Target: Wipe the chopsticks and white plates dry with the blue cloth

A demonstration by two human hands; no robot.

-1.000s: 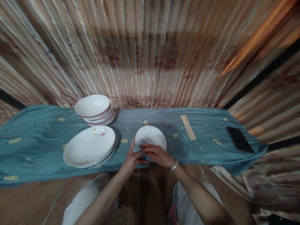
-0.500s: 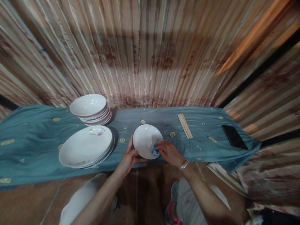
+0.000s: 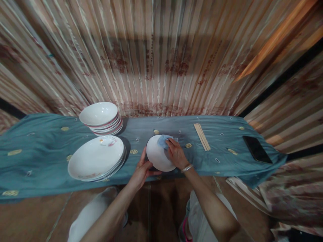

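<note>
A small white dish with a dark rim (image 3: 157,158) is held near the front edge of the cloth-covered table (image 3: 141,126). My left hand (image 3: 144,170) grips its lower left side, thumb over the rim and fingers beneath. My right hand (image 3: 177,154) is closed on a light blue cloth (image 3: 164,140), which presses against the upper part of the dish's inner face. To the left lies a stack of white plates with flower prints (image 3: 97,159). Behind it stands a stack of white bowls (image 3: 99,114) with red bands.
Several wooden chopsticks (image 3: 202,136) lie right of the dish. A black phone (image 3: 256,149) rests at the table's right end. A pleated, patterned curtain (image 3: 161,67) hangs right behind the table. My legs are below the front edge.
My right hand has carried the blue cloth from the dish's lower right side up to its upper edge. My left hand keeps its hold. The whole view has shifted slightly.
</note>
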